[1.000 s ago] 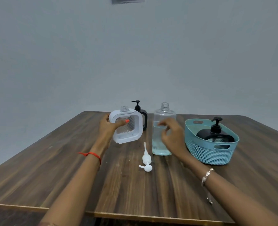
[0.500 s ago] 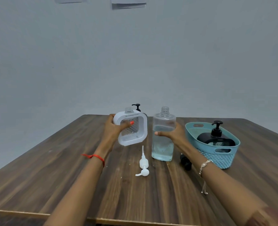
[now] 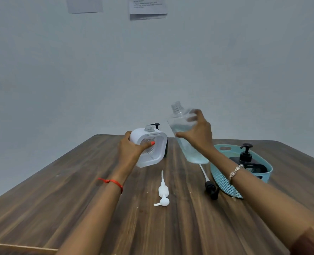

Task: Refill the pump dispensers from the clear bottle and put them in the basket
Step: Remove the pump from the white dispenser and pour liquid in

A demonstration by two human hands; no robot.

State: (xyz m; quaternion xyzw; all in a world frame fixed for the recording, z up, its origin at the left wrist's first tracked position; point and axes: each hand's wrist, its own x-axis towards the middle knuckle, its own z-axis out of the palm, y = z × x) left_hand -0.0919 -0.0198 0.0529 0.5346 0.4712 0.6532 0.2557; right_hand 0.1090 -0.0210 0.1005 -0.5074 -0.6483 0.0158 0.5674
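The right hand (image 3: 198,133) is gripping the clear bottle (image 3: 186,137), lifted off the table (image 3: 60,199) and tilting toward the white dispenser (image 3: 150,146), which the left hand (image 3: 132,150) is clasping. She should be aligning necks before tipping further. Half a second ago the bottle was standing upright on the table.

Nothing legible anywhere. Printed lines on right wall sheet (image 3: 148,6) too blurred to read; left sheet (image 3: 85,4) looks blank. No visible labels on bottles or basket.
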